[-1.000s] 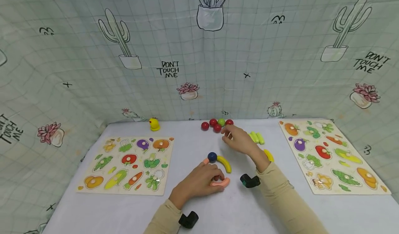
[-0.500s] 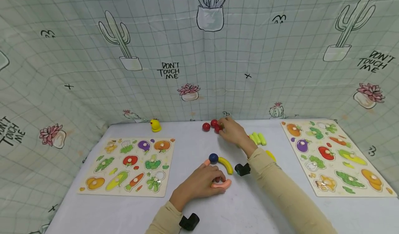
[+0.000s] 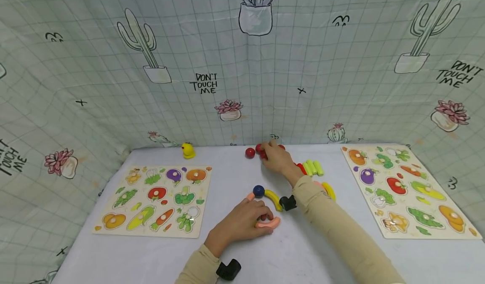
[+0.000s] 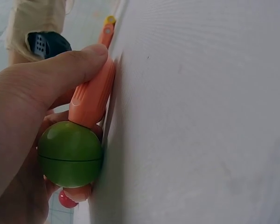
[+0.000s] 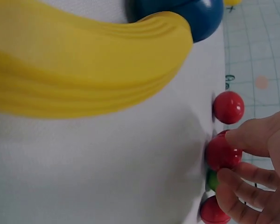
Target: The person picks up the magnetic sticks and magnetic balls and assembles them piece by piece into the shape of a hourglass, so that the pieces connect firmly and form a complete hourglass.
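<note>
The left hand (image 3: 242, 221) grips a salmon banana-shaped piece (image 4: 94, 95), smooth plastic-looking and ridged lengthwise, its thumb laid across it and fingers curled behind a glossy, seamed green ball (image 4: 70, 156) at its end. Beyond those fingers lie a shiny blue ball (image 3: 259, 191) and a ridged yellow toy banana (image 5: 84, 60). The right hand (image 3: 278, 157) frames a glossy red ball (image 5: 219, 157) between thumb and fingers; whether it pinches that ball cannot be told. Pale-green sticks (image 3: 312, 167) lie right of its wrist; its beige sleeve (image 3: 337, 233) partly covers smaller pieces. Peg puzzle boards (image 3: 172, 202) flank both hands. The gridded cloth backdrop (image 3: 182, 115) behind, printed with cacti, reads "DON'T TOUCH ME".
</note>
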Demonstrator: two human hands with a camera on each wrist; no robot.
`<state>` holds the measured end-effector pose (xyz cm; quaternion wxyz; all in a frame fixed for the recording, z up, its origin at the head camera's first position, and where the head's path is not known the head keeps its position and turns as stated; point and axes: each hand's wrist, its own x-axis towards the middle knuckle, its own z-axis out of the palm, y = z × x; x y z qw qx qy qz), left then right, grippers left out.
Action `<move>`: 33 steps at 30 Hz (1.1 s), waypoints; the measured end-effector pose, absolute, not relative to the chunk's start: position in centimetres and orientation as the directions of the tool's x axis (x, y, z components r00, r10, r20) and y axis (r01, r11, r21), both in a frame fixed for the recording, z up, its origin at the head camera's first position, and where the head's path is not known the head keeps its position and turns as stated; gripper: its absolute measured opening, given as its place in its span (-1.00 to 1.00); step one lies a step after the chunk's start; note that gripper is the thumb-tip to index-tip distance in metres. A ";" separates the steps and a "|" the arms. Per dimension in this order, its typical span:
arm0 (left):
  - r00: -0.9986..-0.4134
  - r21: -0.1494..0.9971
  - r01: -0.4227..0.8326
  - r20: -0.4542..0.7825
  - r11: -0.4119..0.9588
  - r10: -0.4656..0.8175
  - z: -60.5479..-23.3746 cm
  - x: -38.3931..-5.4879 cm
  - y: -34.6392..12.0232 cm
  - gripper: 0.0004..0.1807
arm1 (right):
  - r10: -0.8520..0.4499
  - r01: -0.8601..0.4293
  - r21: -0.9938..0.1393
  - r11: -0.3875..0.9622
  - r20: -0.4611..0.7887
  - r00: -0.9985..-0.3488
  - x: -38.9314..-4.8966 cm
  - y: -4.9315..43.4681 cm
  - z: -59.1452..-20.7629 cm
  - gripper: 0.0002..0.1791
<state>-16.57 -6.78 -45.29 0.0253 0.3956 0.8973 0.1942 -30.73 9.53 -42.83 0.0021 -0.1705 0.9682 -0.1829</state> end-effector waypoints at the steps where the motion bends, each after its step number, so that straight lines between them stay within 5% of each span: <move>1: -0.685 0.376 0.700 0.109 0.608 0.721 -45.3 -16.6 -6.8 -0.73 | -0.331 -0.328 -0.341 0.881 0.051 -0.942 -30.8 9.5 -42.9 -0.59; 12: -0.717 0.336 0.682 0.136 0.649 0.683 -45.4 -16.2 -6.1 -0.70 | -0.343 -0.333 -0.301 0.894 0.020 -0.939 -30.7 9.4 -43.3 -0.64; 33: -0.761 0.390 0.626 0.120 0.675 0.637 -45.8 -16.4 -5.9 -0.72 | -0.330 -0.298 -0.437 0.849 0.003 -0.944 -28.5 10.2 -42.1 -0.59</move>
